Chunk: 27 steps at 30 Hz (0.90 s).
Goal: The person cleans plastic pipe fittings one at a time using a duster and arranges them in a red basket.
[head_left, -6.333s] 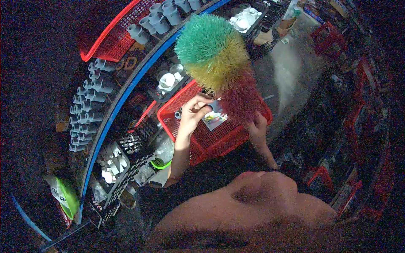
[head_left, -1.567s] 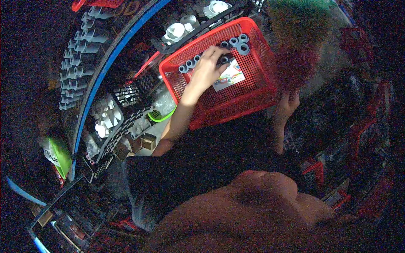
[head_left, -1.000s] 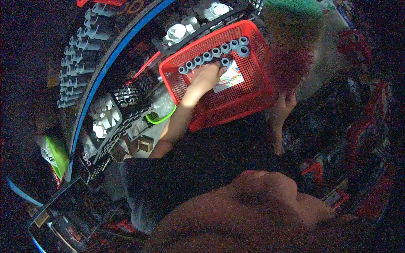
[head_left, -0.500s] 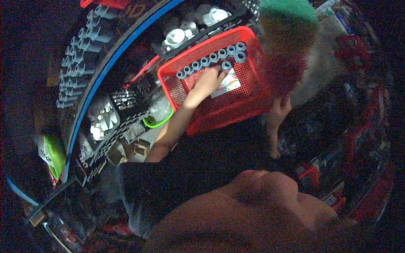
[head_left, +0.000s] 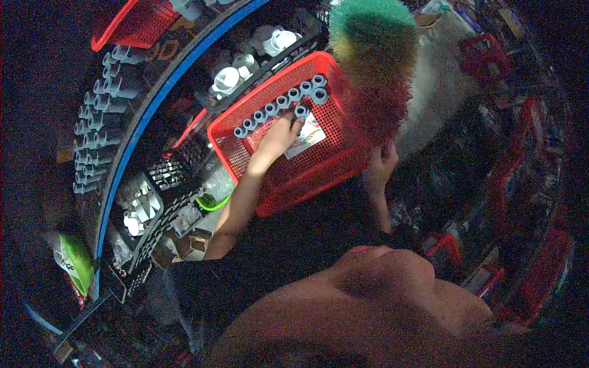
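Observation:
My left hand [head_left: 277, 140] reaches down into a red mesh basket [head_left: 264, 205], its thumb and fingers closed round a grey pipe fitting [head_left: 300, 111]. This fitting stands beside a white card with coloured print [head_left: 310, 136]. Several more grey fittings [head_left: 270, 109] form a slanting row along the basket's far side, and another [head_left: 319, 95] stands just in front of the row's right end. To the right of the basket, my right hand [head_left: 383, 162] is closed at the lower end of a fluffy green, yellow and red duster [head_left: 374, 67]; its handle is hidden.
Grey fittings [head_left: 101, 110] stand on a blue-edged shelf [head_left: 161, 93] at left, near another red basket [head_left: 138, 27]. Black trays with white fittings [head_left: 227, 80] lie beyond the basket. A green-rimmed basket [head_left: 215, 205] and a brown box [head_left: 199, 240] are nearer me.
The basket and both hands have shifted left and down in view. Earlier my left hand was raised above the basket, then over the row; now it is lower, at the fitting by the card.

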Each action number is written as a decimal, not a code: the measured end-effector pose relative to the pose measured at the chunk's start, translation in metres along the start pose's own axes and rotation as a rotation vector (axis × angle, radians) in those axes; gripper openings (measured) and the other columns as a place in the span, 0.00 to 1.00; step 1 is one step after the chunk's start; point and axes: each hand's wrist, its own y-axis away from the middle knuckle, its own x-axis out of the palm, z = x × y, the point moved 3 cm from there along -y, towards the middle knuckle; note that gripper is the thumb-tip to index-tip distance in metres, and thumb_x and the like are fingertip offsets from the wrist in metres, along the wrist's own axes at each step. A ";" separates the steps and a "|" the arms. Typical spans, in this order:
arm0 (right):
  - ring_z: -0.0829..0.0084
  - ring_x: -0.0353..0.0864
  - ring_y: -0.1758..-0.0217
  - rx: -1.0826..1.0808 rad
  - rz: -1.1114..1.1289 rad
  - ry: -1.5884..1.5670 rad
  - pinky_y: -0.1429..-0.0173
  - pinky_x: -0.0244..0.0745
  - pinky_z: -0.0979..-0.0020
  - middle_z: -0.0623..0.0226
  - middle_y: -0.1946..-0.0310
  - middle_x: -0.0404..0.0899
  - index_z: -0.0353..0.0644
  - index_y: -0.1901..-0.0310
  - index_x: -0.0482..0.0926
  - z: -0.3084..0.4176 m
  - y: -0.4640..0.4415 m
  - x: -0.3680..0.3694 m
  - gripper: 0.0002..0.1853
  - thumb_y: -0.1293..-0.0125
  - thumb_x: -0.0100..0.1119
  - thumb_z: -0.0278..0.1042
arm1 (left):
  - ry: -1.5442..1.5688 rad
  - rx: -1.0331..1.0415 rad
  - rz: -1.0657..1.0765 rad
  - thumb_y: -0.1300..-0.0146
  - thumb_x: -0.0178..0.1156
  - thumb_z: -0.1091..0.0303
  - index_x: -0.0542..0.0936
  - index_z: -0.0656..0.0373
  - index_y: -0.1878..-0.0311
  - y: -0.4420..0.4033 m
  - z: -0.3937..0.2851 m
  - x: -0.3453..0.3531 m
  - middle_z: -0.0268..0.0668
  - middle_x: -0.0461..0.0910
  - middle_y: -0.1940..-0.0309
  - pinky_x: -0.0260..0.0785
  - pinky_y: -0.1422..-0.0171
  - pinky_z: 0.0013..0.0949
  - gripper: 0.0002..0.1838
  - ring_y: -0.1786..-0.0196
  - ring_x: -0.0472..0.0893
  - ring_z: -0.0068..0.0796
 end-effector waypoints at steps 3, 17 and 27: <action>0.81 0.67 0.70 -0.083 -0.086 -0.052 0.67 0.63 0.79 0.72 0.70 0.72 0.34 0.58 0.71 -0.007 0.000 0.005 0.12 0.39 0.48 0.33 | 0.039 -0.067 0.018 0.41 0.48 0.58 0.71 0.71 0.68 -0.001 0.012 0.007 0.60 0.73 0.73 0.63 0.60 0.48 0.19 0.64 0.73 0.57; 0.78 0.68 0.67 0.014 -0.060 -0.048 0.63 0.65 0.76 0.69 0.66 0.72 0.33 0.59 0.71 0.008 0.005 0.006 0.09 0.40 0.44 0.25 | -0.011 0.002 -0.124 0.40 0.47 0.58 0.71 0.69 0.67 -0.006 0.006 0.012 0.59 0.73 0.76 0.65 0.63 0.48 0.19 0.68 0.74 0.57; 0.78 0.68 0.69 0.004 -0.054 -0.054 0.65 0.65 0.76 0.68 0.67 0.73 0.32 0.60 0.71 0.008 0.006 0.008 0.10 0.43 0.42 0.23 | 0.090 -0.044 -0.161 0.40 0.48 0.59 0.71 0.68 0.67 -0.006 0.000 0.010 0.58 0.73 0.77 0.66 0.66 0.47 0.17 0.69 0.75 0.56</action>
